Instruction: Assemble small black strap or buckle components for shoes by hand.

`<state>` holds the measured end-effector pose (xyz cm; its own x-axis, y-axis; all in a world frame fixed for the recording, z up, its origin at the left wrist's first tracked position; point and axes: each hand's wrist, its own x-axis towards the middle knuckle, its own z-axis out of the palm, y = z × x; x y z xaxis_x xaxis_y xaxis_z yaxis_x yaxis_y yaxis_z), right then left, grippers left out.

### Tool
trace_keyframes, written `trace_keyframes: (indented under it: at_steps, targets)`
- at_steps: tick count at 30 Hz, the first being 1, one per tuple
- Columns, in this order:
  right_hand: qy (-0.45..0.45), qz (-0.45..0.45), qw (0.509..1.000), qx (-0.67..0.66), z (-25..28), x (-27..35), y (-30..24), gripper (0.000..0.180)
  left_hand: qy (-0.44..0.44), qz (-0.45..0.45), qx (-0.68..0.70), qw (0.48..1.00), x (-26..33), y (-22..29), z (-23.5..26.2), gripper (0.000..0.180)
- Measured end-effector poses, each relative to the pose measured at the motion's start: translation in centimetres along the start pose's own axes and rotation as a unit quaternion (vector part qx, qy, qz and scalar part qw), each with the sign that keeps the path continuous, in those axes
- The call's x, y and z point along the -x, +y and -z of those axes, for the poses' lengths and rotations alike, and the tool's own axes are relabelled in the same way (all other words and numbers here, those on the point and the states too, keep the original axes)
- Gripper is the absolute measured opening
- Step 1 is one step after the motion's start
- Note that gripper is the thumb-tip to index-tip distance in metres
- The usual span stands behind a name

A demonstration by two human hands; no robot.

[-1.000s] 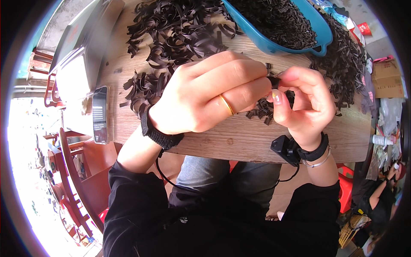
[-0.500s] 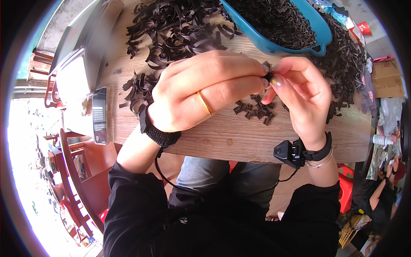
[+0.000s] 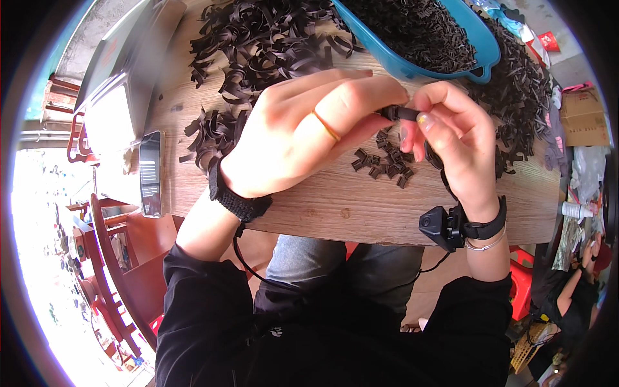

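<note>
My left hand (image 3: 303,126) is closed, pinching a small black plastic piece (image 3: 388,113) that its fingers partly cover. A dark brown strip (image 3: 407,113) runs from that piece across to my right hand (image 3: 459,132). Thumb and forefinger of the right hand grip the strip's end, while its other fingers curl below. Whether the strip passes through the small piece is too small to tell. Under both hands lies a little heap of small black plastic pieces (image 3: 387,166) on the wooden table (image 3: 322,216).
Loose dark strips (image 3: 271,45) cover the table's far left. A blue basin (image 3: 387,59) full of small dark pieces stands at the far side, with a larger dark pile (image 3: 516,97) right of it. A phone (image 3: 151,174) lies at the left edge.
My hands have drawn slightly apart, and a length of dark strip now shows between them. The left hand has tilted, its fingers lifting, and the right wrist has shifted a little.
</note>
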<state>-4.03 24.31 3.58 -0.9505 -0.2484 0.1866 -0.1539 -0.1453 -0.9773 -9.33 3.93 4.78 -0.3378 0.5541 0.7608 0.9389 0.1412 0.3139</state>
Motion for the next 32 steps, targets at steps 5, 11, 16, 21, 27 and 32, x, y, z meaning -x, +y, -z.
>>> trace_keyframes:
  at_steps: [5, 11, 16, 21, 27, 32]
  targets:
    - [0.041, 0.029, 0.998, 0.038, -0.5, 0.1, 0.2, 0.013, -0.028, -0.008, -0.063, 0.998, 0.0, -0.5, 0.1, 0.037]
    - [-0.024, 0.021, 0.999, 0.038, 0.2, -0.2, -0.2, 0.012, -0.032, 0.004, -0.047, 0.998, 0.3, -1.2, 0.3, 0.04]
    - [-0.014, -0.052, 0.998, -0.022, 0.1, -0.8, 0.1, 0.026, -0.004, 0.006, -0.021, 1.0, 0.2, -1.0, 0.2, 0.044]
    - [-0.018, -0.101, 0.994, -0.023, -0.6, -0.6, 0.1, 0.026, -0.044, -0.043, -0.053, 0.997, 0.3, -0.8, 0.0, 0.042]
    - [0.042, -0.035, 0.998, 0.026, -1.3, -0.4, 0.8, 0.022, -0.019, -0.022, -0.035, 0.999, 0.0, -0.7, -0.3, 0.042]
    - [0.045, 0.015, 0.998, 0.038, -1.0, -0.5, 0.6, 0.018, -0.019, -0.007, -0.036, 0.999, 0.1, -1.0, -0.4, 0.042]
